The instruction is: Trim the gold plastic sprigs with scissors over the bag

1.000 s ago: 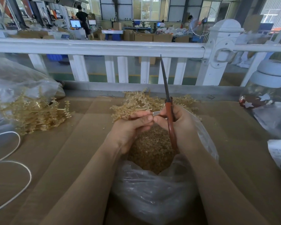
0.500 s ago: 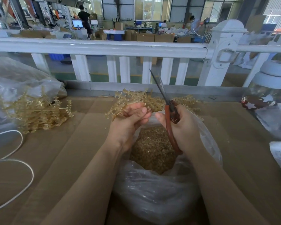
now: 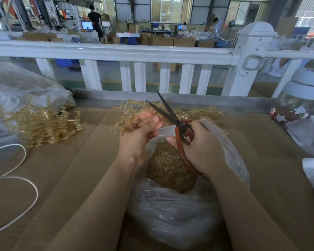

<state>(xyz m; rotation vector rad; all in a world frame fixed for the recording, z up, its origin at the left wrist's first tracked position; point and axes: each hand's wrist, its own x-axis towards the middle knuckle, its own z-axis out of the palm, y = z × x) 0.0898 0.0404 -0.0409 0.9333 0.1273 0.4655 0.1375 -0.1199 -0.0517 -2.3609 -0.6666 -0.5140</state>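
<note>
The left hand pinches a gold sprig between thumb and curled fingers, holding it just above the far rim of the bag. The sprig fans out to the left and away from the hand, its tips over the cardboard rather than the bag mouth.

The right hand grips the scissors by their red handles, fingers curled round the loops. The dark blades stand parted in a narrow V — both tips point up and away, toward the white railing. The blades sit just right of the left thumb, close to the sprig; whether they touch it I cannot tell.

The clear bag lies open between the forearms, holding a heap of gold trimmings. Beyond it, a loose pile of sprigs rests on the cardboard behind the hands. A second pile lies well to the left, spilling from another clear bag. A white cord loops at the left edge — a jar with a pale lid stands at far right.
</note>
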